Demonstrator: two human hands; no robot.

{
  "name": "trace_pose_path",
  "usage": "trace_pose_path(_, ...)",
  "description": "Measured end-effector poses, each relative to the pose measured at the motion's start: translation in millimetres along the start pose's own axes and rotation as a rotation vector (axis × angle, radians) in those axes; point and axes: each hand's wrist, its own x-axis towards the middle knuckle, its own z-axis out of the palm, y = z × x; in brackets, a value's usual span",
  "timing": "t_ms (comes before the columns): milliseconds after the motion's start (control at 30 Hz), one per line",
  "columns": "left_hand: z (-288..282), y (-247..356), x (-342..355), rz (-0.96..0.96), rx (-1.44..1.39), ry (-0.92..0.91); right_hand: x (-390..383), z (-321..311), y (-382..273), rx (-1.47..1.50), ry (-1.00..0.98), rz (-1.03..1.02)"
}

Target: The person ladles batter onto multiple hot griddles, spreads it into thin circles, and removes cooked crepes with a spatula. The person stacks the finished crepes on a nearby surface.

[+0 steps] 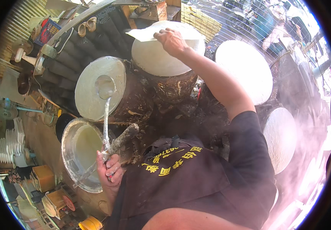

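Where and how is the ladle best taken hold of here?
Probably by the near end of the ladle, coming from the person's side with a wrapped grasp, about where the left hand is. Its long, thin handle runs back toward the person, while the round bowl lies at the far end, over the pale round surface.

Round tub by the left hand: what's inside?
The round tub holds a pale, liquid-looking mixture. The bottom is hidden beneath it, and the left hand covers part of the tub's right edge.

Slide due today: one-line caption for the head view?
Left hand holds a ladle over the left drum top; right hand grips a white sheet over the far drum top.
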Motion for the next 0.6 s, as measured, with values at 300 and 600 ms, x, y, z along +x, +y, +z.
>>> trace_pose_path(300,18,-6,-7,-0.058,0.088,0.005,-161,24,-51,0.176,-0.247,0.168)
trace_pose_path(600,24,28,19,-0.125,0.237,-0.237,-291,-93,-170,0.257,-0.057,0.472)
